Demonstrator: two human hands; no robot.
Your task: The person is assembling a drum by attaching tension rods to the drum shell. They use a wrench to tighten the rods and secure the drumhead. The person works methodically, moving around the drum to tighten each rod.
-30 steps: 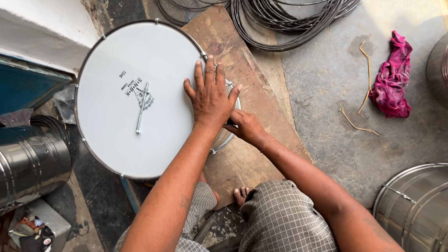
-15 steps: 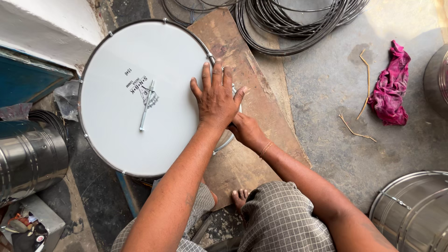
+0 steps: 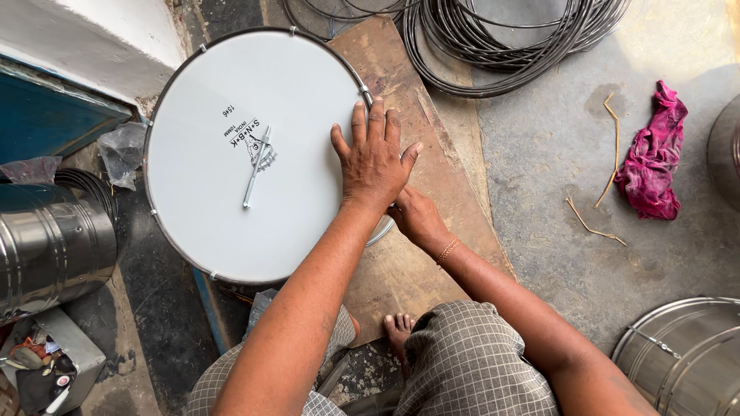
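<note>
- drum [image 3: 231,108]: round, white head, thin metal rim with small lugs around the edge. Lies head-up on the floor, its right edge over a brown wooden board [image 3: 416,154], upper left of view.
- small metal tool [image 3: 257,166] lies loose on the drumhead near the middle, across a printed mark.
- left hand [image 3: 375,158]: flat, palm down, fingers spread, pressed on the right part of the drumhead next to the rim. Open, grips nothing.
- right hand [image 3: 416,216]: at the drum's right rim, just under the left hand and partly hidden by it. Fingers curled around the rim or something at it; can't tell which, or whether they are clamped. Bracelet on the wrist.
- person sits on the floor in checked cloth, one bare foot [image 3: 398,330] on the board's near end.
- coils of dark wire [image 3: 501,38] at top, touching the board's far end.
- pink rag [image 3: 654,158] on the concrete floor to the right, well apart from the drum; a few thin sticks beside it.
- steel drum shells: one at left [image 3: 46,239], one at lower right [image 3: 686,354].
</note>
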